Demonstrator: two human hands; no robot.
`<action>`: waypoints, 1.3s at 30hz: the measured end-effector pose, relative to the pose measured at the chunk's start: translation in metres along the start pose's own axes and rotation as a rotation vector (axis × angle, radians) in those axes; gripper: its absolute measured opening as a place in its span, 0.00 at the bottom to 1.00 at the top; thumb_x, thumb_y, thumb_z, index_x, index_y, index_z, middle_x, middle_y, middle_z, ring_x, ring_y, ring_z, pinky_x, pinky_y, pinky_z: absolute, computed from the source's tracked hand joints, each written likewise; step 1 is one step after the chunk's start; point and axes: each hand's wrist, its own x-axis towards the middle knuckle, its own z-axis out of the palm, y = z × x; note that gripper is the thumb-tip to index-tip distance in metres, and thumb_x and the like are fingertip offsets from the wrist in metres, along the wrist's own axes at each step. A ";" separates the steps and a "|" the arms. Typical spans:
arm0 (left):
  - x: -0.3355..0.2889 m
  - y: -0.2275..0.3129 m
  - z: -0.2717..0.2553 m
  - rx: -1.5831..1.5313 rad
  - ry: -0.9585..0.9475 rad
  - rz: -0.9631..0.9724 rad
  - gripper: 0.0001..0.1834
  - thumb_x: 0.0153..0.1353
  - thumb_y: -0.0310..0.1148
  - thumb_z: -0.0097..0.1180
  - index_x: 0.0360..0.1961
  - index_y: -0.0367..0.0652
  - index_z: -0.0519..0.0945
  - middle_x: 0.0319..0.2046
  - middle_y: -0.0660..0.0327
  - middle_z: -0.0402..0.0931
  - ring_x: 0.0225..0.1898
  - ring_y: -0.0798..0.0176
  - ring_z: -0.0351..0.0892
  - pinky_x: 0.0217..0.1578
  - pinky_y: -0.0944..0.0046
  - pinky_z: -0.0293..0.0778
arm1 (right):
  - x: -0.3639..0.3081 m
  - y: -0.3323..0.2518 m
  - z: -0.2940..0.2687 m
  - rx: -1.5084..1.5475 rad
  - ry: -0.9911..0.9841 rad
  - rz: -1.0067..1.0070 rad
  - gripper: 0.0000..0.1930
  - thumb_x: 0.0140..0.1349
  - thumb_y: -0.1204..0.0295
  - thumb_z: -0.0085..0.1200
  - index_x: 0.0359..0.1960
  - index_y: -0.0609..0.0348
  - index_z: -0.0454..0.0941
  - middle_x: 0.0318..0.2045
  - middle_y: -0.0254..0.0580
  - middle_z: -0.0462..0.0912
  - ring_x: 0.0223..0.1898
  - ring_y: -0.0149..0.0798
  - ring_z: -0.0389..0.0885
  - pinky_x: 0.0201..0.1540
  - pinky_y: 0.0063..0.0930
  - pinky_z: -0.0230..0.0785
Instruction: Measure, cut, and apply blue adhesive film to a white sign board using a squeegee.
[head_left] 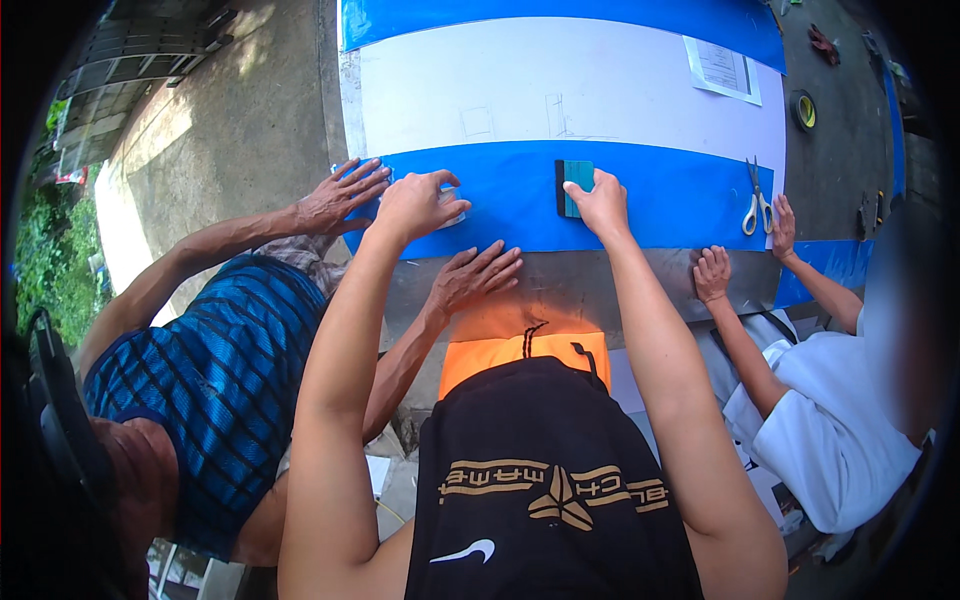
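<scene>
My right hand [602, 208] grips a flat teal squeegee [577, 188] with a dark strip along its left edge, resting on a blue sheet [680, 195]. The sheet runs across the near side of a white panel [440, 80]. Over the sheet's left part, my left hand [418, 207] is closed, its fingers curled by a small whitish piece [455, 217] that is mostly hidden. A co-worker on the left lays one hand [348, 192] on the sheet's left end and the other [478, 277] by its near edge.
On the right, another person's hands [712, 274] rest at the table edge. Scissors [757, 205] with pale handles lie on the blue sheet. A tape roll [803, 110] sits beyond it, and a printed paper [722, 70] lies on the panel. Another blue strip [560, 10] crosses the far side.
</scene>
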 end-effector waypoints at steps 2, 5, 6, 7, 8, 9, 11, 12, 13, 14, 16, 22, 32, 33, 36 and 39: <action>0.001 -0.001 0.004 -0.027 0.015 0.038 0.26 0.54 0.56 0.67 0.49 0.53 0.86 0.37 0.48 0.87 0.41 0.43 0.87 0.45 0.48 0.81 | -0.003 -0.005 0.005 -0.034 0.004 -0.024 0.14 0.58 0.61 0.68 0.41 0.55 0.87 0.36 0.50 0.89 0.41 0.52 0.88 0.45 0.42 0.78; 0.002 0.007 0.009 -0.038 -0.002 0.051 0.26 0.55 0.55 0.67 0.49 0.51 0.86 0.37 0.48 0.87 0.42 0.44 0.87 0.45 0.49 0.81 | -0.004 -0.008 0.014 -0.010 -0.013 0.001 0.13 0.58 0.59 0.67 0.41 0.49 0.87 0.38 0.48 0.89 0.45 0.54 0.86 0.53 0.47 0.74; 0.001 0.009 0.013 -0.044 -0.004 0.055 0.26 0.56 0.54 0.66 0.50 0.50 0.86 0.37 0.48 0.87 0.41 0.44 0.87 0.44 0.50 0.81 | -0.005 -0.008 0.019 -0.006 -0.017 -0.011 0.13 0.58 0.59 0.67 0.41 0.49 0.87 0.38 0.48 0.89 0.45 0.54 0.86 0.53 0.48 0.74; 0.000 0.011 0.016 -0.046 0.001 0.056 0.26 0.56 0.54 0.66 0.50 0.50 0.86 0.37 0.48 0.87 0.41 0.44 0.87 0.44 0.50 0.81 | -0.006 -0.008 0.023 -0.003 -0.021 -0.022 0.13 0.58 0.59 0.67 0.41 0.49 0.87 0.38 0.47 0.89 0.45 0.55 0.86 0.53 0.48 0.74; 0.000 0.013 0.020 -0.053 0.012 0.061 0.26 0.56 0.54 0.66 0.50 0.49 0.86 0.37 0.47 0.87 0.41 0.44 0.87 0.45 0.50 0.81 | -0.008 -0.007 0.026 -0.005 -0.018 -0.026 0.13 0.58 0.59 0.67 0.41 0.49 0.87 0.38 0.47 0.89 0.45 0.55 0.86 0.53 0.48 0.74; -0.001 0.014 0.021 -0.059 0.025 0.066 0.26 0.56 0.54 0.66 0.50 0.49 0.86 0.37 0.47 0.87 0.41 0.44 0.87 0.45 0.50 0.81 | -0.009 -0.008 0.028 0.007 -0.027 -0.028 0.13 0.58 0.59 0.67 0.41 0.49 0.87 0.38 0.47 0.89 0.45 0.55 0.86 0.52 0.48 0.74; -0.001 0.016 0.023 -0.057 0.032 0.065 0.26 0.55 0.54 0.66 0.50 0.49 0.86 0.38 0.48 0.87 0.42 0.44 0.87 0.46 0.49 0.81 | -0.009 -0.009 0.034 0.017 -0.032 -0.034 0.13 0.58 0.59 0.67 0.41 0.49 0.87 0.38 0.47 0.89 0.45 0.55 0.86 0.52 0.48 0.75; -0.002 0.017 0.024 -0.055 0.032 0.064 0.27 0.55 0.55 0.67 0.50 0.49 0.86 0.38 0.48 0.87 0.43 0.44 0.87 0.46 0.49 0.81 | -0.010 -0.010 0.038 0.002 -0.031 -0.035 0.13 0.58 0.59 0.68 0.41 0.49 0.87 0.38 0.47 0.89 0.45 0.55 0.86 0.53 0.49 0.74; -0.002 0.017 0.025 -0.056 0.036 0.067 0.27 0.55 0.55 0.67 0.50 0.49 0.86 0.38 0.48 0.87 0.43 0.44 0.87 0.46 0.49 0.81 | -0.010 -0.010 0.041 -0.012 -0.031 -0.036 0.13 0.58 0.59 0.68 0.41 0.50 0.87 0.38 0.48 0.89 0.46 0.55 0.85 0.53 0.49 0.74; -0.001 0.018 0.025 -0.053 0.033 0.070 0.27 0.55 0.55 0.66 0.50 0.49 0.86 0.38 0.48 0.87 0.43 0.44 0.87 0.46 0.49 0.81 | -0.010 -0.010 0.044 -0.014 -0.027 -0.038 0.13 0.58 0.59 0.68 0.41 0.50 0.87 0.38 0.48 0.89 0.46 0.55 0.85 0.53 0.49 0.74; -0.003 0.016 0.028 -0.051 0.030 0.069 0.27 0.55 0.55 0.66 0.50 0.49 0.86 0.38 0.48 0.87 0.42 0.44 0.87 0.46 0.49 0.81 | -0.013 -0.014 0.049 -0.041 -0.037 -0.017 0.14 0.58 0.59 0.68 0.41 0.50 0.86 0.39 0.48 0.89 0.47 0.55 0.85 0.54 0.51 0.72; -0.009 0.005 0.028 -0.060 0.054 0.116 0.27 0.55 0.53 0.66 0.50 0.48 0.86 0.38 0.47 0.87 0.42 0.45 0.87 0.45 0.49 0.81 | -0.008 -0.004 0.048 0.031 -0.071 -0.015 0.15 0.57 0.57 0.68 0.41 0.51 0.86 0.40 0.48 0.89 0.48 0.54 0.85 0.55 0.51 0.71; -0.022 -0.031 0.021 0.125 0.033 0.019 0.22 0.56 0.51 0.66 0.48 0.52 0.86 0.44 0.53 0.86 0.48 0.50 0.85 0.49 0.51 0.80 | -0.012 -0.004 0.050 0.019 -0.057 -0.016 0.14 0.58 0.57 0.68 0.41 0.50 0.86 0.39 0.47 0.89 0.48 0.53 0.85 0.55 0.51 0.71; -0.021 -0.031 0.022 0.124 0.036 0.021 0.22 0.56 0.51 0.66 0.48 0.52 0.86 0.44 0.53 0.86 0.48 0.50 0.85 0.49 0.51 0.80 | -0.014 -0.004 0.050 0.013 -0.046 -0.016 0.14 0.58 0.57 0.68 0.40 0.50 0.86 0.39 0.47 0.89 0.47 0.53 0.85 0.55 0.51 0.70; -0.020 -0.032 0.026 0.127 0.056 0.037 0.22 0.56 0.51 0.65 0.48 0.52 0.87 0.48 0.55 0.84 0.52 0.51 0.83 0.52 0.51 0.78 | -0.019 -0.008 0.053 0.002 -0.034 -0.010 0.14 0.58 0.57 0.68 0.39 0.50 0.86 0.38 0.46 0.89 0.47 0.53 0.85 0.55 0.52 0.69; -0.019 -0.029 0.023 0.157 0.046 0.007 0.22 0.56 0.51 0.65 0.48 0.52 0.87 0.51 0.54 0.83 0.55 0.51 0.81 0.54 0.51 0.77 | -0.022 -0.015 0.058 -0.013 -0.039 -0.013 0.14 0.58 0.57 0.68 0.40 0.49 0.86 0.37 0.46 0.89 0.47 0.54 0.85 0.55 0.52 0.68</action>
